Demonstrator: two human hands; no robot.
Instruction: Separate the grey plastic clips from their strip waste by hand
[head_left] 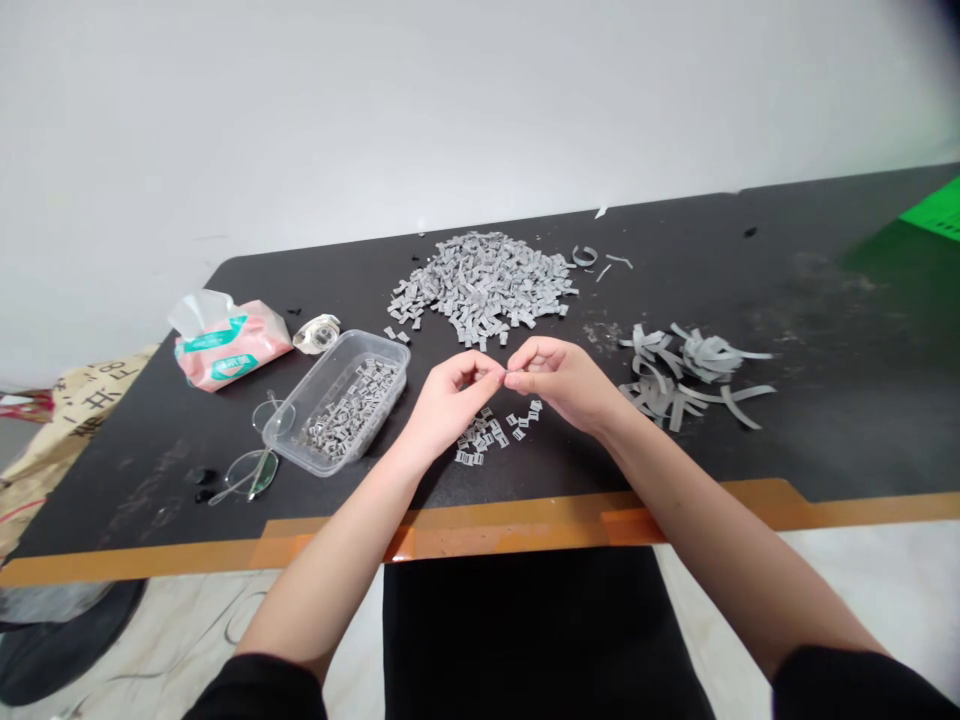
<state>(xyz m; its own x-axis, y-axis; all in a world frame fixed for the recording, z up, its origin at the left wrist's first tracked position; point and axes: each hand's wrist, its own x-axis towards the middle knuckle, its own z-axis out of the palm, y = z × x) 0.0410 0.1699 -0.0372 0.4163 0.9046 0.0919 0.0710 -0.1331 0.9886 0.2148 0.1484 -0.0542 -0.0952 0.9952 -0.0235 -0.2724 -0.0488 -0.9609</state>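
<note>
Your work in hand is a fingertip pinch, held above the middle of the tabletop [780, 440], nearer its front edge. Your left hand [450, 400] and right hand [562, 385] are raised and lightly curled, not clenched, and they meet at the fingertips. Both appear to be grasping a gray sliver [507, 377], though it is too small and too hidden by your fingers to show its shape.

Directly below your hands lie scattered gray pieces [487, 435], small and roughly rectangular. Beyond them, toward the back edge, is a large heap of similar pieces [480, 285]. To the right of your right hand sits a tangle of gray strips [694, 365]. To the left of your left hand, a clear plastic tray [337, 400] holds more gray pieces in loose rows.

Toward the left edge are glasses [251, 470] and a pink tissue pack [229, 340]. Orange tape [525, 515] runs along the front edge.
</note>
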